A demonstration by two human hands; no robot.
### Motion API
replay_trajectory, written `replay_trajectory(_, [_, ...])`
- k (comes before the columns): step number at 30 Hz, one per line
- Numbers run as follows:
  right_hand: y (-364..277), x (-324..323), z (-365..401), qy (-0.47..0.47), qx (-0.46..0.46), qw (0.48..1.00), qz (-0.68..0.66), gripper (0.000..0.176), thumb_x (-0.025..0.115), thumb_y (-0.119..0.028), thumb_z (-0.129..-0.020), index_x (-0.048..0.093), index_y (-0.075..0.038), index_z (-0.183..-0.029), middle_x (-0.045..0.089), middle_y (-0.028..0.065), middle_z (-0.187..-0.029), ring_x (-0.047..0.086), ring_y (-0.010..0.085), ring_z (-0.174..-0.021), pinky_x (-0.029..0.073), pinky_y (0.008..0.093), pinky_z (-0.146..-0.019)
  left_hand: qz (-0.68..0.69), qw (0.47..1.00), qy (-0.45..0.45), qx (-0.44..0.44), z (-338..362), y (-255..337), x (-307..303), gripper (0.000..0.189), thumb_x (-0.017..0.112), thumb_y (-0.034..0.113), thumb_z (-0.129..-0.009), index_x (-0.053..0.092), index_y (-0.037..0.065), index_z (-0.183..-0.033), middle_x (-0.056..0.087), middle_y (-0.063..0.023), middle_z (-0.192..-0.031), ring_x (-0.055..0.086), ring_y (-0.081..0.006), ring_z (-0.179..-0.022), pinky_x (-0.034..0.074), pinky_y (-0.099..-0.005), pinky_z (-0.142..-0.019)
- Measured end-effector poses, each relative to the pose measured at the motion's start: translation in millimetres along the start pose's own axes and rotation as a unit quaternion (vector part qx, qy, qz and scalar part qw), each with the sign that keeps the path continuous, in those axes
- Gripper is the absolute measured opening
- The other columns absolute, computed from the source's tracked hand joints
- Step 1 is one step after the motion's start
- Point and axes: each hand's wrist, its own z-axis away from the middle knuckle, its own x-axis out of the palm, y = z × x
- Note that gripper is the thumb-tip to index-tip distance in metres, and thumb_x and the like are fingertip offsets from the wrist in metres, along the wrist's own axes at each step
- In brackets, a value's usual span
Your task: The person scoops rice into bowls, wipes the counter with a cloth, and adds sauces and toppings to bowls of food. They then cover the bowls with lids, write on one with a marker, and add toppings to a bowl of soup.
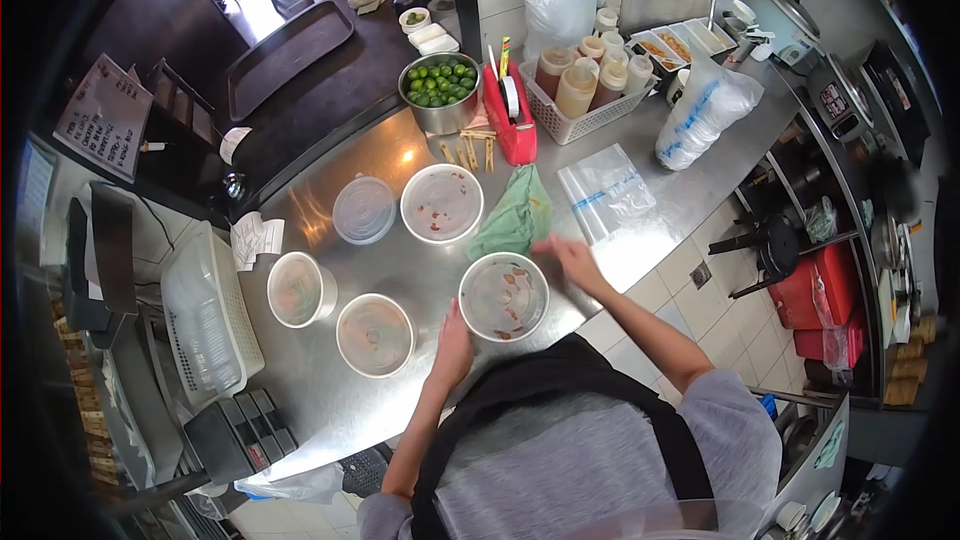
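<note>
A round white takeaway bowl with a clear lid stands on the steel counter before me, with reddish-brown bits visible under the lid. My left hand is at its left side, fingers stretched along the wall. Just beyond its right rim is my right hand, fingers partly extended towards a crumpled green cloth and holding nothing visible. Another lidded bowl stands behind, left of the cloth. Further left are a third lidded bowl, a smaller lidded tub and a loose clear lid.
Behind stand a metal pot of green limes, a red tape dispenser and a basket of sauce bottles. Clear plastic bags lie on the right. Left are a white plastic basket and paper slips.
</note>
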Motion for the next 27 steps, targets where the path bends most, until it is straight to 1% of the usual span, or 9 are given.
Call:
replay_trajectory(2, [-42, -13, -43, 0.132, -0.051, 0.989, 0.050, 0.022, 0.049, -0.019, -0.088, 0.062, -0.003, -0.095, 0.062, 0.0059, -0.079, 0.054, 0.0109, -0.067, 0.043, 0.0240, -0.061, -0.047, 0.999, 0.008, -0.015, 6, 11, -23, 0.048, 0.043, 0.000, -0.077, 0.040, -0.002, -0.125, 0.044, -0.0282, -0.119, 0.040, -0.0371, -0.117, 0.032, -0.0422, -0.097])
replay_trajectory(4, [-55, -23, -97, 0.196, -0.106, 0.965, 0.138, 0.017, 0.050, -0.013, -0.086, 0.057, -0.003, -0.097, 0.061, 0.0092, -0.077, 0.057, 0.0137, -0.067, 0.044, 0.0265, -0.060, -0.103, 0.994, -0.005, -0.041, 8, 41, -51, 0.042, 0.044, -0.001, -0.077, 0.046, -0.002, -0.119, 0.053, -0.0271, -0.109, 0.050, -0.0379, -0.103, 0.040, -0.0410, -0.088])
replay_trajectory(6, [-25, -26, -170, 0.269, -0.268, 0.911, 0.160, 0.018, 0.054, -0.009, -0.081, 0.048, -0.003, -0.098, 0.061, 0.0134, -0.077, 0.061, 0.0164, -0.066, 0.045, 0.0296, -0.058, -0.166, 0.982, -0.035, -0.081, -9, 80, -81, 0.033, 0.049, 0.002, -0.079, 0.053, -0.001, -0.111, 0.058, -0.0239, -0.100, 0.057, -0.0399, -0.088, 0.047, -0.0398, -0.075])
replay_trajectory(9, [-39, -23, -208, 0.227, -0.118, 0.956, 0.145, 0.028, 0.061, -0.004, -0.075, 0.041, -0.004, -0.095, 0.062, 0.0154, -0.078, 0.063, 0.0180, -0.069, 0.046, 0.0322, -0.060, -0.114, 0.987, 0.071, 0.093, -58, 125, -96, 0.027, 0.050, 0.007, -0.083, 0.056, -0.002, -0.108, 0.063, -0.0186, -0.095, 0.062, -0.0320, -0.082, 0.049, -0.0368, -0.071])
replay_trajectory(12, [-44, -25, -221, 0.226, -0.059, 0.971, -0.041, 0.037, 0.066, 0.002, -0.068, 0.038, -0.005, -0.092, 0.060, 0.0114, -0.071, 0.061, 0.0158, -0.067, 0.047, 0.0289, -0.061, 0.187, 0.981, -0.041, 0.041, -139, 133, -84, 0.030, 0.047, 0.018, -0.090, 0.053, 0.001, -0.114, 0.062, -0.0118, -0.101, 0.062, -0.0207, -0.085, 0.050, -0.0320, -0.071])
replay_trajectory(15, [-78, -21, -161, 0.178, -0.107, 0.967, -0.148, 0.039, 0.066, 0.007, -0.067, 0.038, -0.006, -0.091, 0.056, 0.0042, -0.069, 0.057, 0.0121, -0.066, 0.046, 0.0240, -0.060, 0.420, 0.904, -0.060, -0.062, -226, 110, -52, 0.038, 0.045, 0.027, -0.092, 0.049, -0.002, -0.116, 0.059, -0.0126, -0.106, 0.059, -0.0211, -0.092, 0.050, -0.0318, -0.077])
replay_trajectory(21, [-124, -28, 12, 0.101, -0.073, 0.987, -0.102, 0.025, 0.062, 0.006, -0.075, 0.042, -0.007, -0.083, 0.052, -0.0008, -0.073, 0.052, 0.0059, -0.067, 0.043, 0.0195, -0.060, 0.561, 0.808, -0.023, -0.179, -308, 92, -8, 0.040, 0.052, 0.031, -0.089, 0.052, -0.007, -0.103, 0.060, -0.0150, -0.100, 0.060, -0.0230, -0.088, 0.050, -0.0313, -0.078])
replay_trajectory(22, [-123, -29, 23, 0.101, -0.054, 0.988, -0.101, 0.024, 0.062, 0.006, -0.075, 0.043, -0.007, -0.082, 0.052, -0.0009, -0.073, 0.053, 0.0061, -0.067, 0.044, 0.0196, -0.061, 0.542, 0.820, 0.034, -0.178, -314, 94, 2, 0.029, 0.059, 0.019, -0.084, 0.056, -0.008, -0.094, 0.061, -0.0162, -0.091, 0.062, -0.0237, -0.081, 0.052, -0.0305, -0.075])
replay_trajectory(27, [-103, -31, 36, 0.111, 0.000, 0.984, -0.143, 0.018, 0.061, 0.008, -0.075, 0.049, -0.006, -0.077, 0.054, -0.0006, -0.074, 0.055, 0.0080, -0.069, 0.043, 0.0197, -0.067, 0.466, 0.867, 0.125, -0.123, -329, 88, 26, 0.010, 0.060, 0.002, -0.073, 0.062, -0.007, -0.077, 0.063, -0.0150, -0.072, 0.063, -0.0203, -0.063, 0.054, -0.0276, -0.062])
